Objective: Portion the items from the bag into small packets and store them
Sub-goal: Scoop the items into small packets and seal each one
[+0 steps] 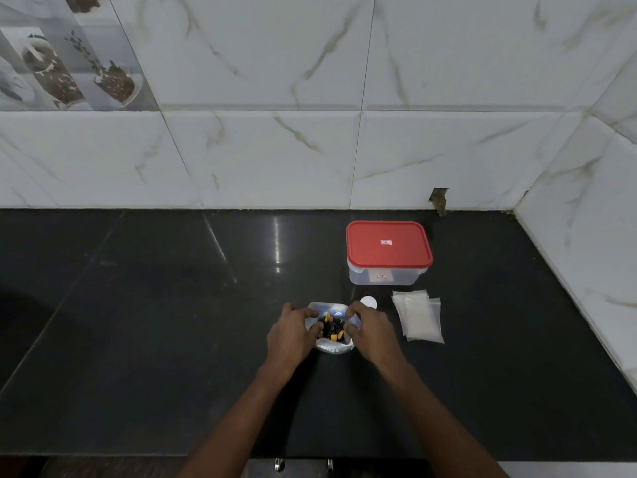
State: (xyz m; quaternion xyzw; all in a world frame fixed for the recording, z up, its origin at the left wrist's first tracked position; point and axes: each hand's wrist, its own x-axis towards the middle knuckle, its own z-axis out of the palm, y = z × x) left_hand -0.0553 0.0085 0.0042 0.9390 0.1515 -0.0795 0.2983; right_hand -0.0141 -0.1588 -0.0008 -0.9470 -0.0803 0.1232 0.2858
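A clear plastic bag (327,310) stands open on the black counter, holding dark and orange dried pieces (333,328). My left hand (293,334) grips the bag's left rim with curled fingers. My right hand (370,331) grips the right rim, and the mouth is spread between them. A small stack of empty clear packets (420,317) lies flat to the right of the bag. Behind them stands a clear storage box with a red lid (388,246), closed.
A small white round object (368,301) peeks out behind my right hand. The black counter (172,322) runs wide to the left. A marble-tiled wall (275,150) closes the back, and a side wall (593,219) hems in the right. The counter's front edge lies just below my forearms.
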